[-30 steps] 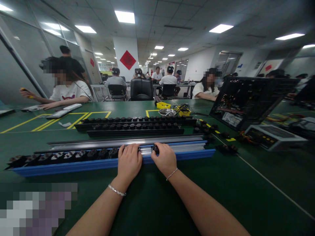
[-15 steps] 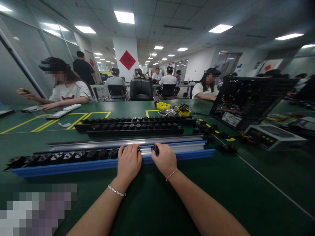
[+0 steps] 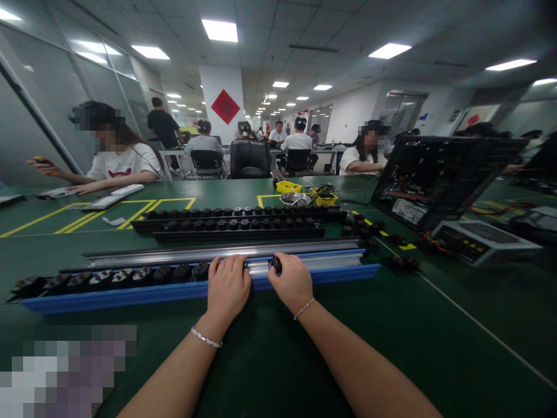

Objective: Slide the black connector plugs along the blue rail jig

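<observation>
A long blue rail (image 3: 130, 297) with a silvery inner channel (image 3: 335, 262) lies across the bench before me. A row of black socket modules (image 3: 162, 273) fills its left part. My left hand (image 3: 228, 285) is closed over the right end of that row, its fingers curled down behind the modules; the fingertips are hidden. In my right hand (image 3: 292, 281) one black socket module (image 3: 275, 264) is pinched between thumb and fingers, at the channel. A short stretch of bare channel shows between the two hands.
Behind the rail lie another metal rail (image 3: 174, 253) and two black strips of sockets (image 3: 239, 232). Loose black modules (image 3: 400, 264), a power supply (image 3: 487, 241) and an open computer case (image 3: 435, 186) stand right. A metal dish (image 3: 296, 199) and yellow tray (image 3: 288, 186) sit further back. Co-workers sit beyond.
My hands and the rail stay almost in place; the module in my right hand looks very slightly shifted or tilted. In the background, a standing person in black has moved right.
</observation>
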`<state>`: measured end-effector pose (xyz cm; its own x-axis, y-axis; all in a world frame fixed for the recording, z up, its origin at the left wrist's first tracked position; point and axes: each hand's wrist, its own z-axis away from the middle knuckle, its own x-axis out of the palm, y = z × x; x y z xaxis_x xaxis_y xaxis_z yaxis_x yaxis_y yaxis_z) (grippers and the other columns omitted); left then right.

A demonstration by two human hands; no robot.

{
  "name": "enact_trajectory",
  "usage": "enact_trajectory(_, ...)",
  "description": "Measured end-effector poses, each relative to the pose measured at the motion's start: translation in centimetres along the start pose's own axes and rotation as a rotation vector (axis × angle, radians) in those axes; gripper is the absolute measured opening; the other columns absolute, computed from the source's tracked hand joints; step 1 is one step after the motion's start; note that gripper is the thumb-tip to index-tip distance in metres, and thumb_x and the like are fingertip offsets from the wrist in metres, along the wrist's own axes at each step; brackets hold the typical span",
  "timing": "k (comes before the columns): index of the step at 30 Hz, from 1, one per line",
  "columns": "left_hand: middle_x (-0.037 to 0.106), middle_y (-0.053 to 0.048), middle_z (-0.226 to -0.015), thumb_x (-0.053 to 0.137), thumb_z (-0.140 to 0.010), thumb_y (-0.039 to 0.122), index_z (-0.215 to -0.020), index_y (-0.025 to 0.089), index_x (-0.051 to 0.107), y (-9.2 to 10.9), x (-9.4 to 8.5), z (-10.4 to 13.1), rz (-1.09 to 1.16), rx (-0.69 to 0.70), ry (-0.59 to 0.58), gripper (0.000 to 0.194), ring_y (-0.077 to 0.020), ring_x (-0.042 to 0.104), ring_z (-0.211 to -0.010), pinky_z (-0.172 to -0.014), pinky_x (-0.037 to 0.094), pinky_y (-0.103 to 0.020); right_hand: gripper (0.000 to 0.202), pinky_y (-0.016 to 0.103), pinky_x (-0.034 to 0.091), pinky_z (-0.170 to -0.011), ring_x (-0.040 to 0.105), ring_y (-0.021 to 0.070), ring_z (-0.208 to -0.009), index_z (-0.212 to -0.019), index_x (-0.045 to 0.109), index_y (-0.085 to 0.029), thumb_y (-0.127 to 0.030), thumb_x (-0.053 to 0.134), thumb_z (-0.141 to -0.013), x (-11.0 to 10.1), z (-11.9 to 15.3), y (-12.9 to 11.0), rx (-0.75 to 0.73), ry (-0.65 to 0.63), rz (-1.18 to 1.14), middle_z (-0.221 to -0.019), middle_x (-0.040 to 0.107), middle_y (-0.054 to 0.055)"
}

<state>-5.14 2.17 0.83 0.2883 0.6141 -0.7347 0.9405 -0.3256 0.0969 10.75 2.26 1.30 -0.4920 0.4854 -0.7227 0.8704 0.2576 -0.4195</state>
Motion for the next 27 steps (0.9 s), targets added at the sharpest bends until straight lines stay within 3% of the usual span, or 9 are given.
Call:
enact_trajectory(15,0.066,-0.008,-0.104,0.044,-0.084,0.022,-0.108,0.017,0.057,0.07,-0.19,0.01,-0.002,-0.002,-0.007,0.028,-0.0232,0.057,-0.100,-0.103,0.026,-0.044,0.021,0.034,0.034,-0.084,0.053,0.0212,-0.090,-0.090,0.058,-0.018,-0.032,0.054,-0.075,-0.26,-0.16,0.11,0.035,0.051,0.067,-0.089,0.064,0.007)
enact_trajectory(27,0.066,-0.009,-0.105,0.044,-0.083,0.022,-0.108,0.017,0.057,0.00,-0.09,-0.02,0.005,-0.002,0.003,0.029,-0.0236,0.057,-0.100,-0.103,0.027,-0.044,0.013,0.033,0.035,-0.082,0.054,0.0211,-0.087,-0.083,0.056,-0.019,-0.028,0.053,-0.075,-0.16,-0.30,0.37,0.055,0.062,0.068,-0.088,0.063,0.007)
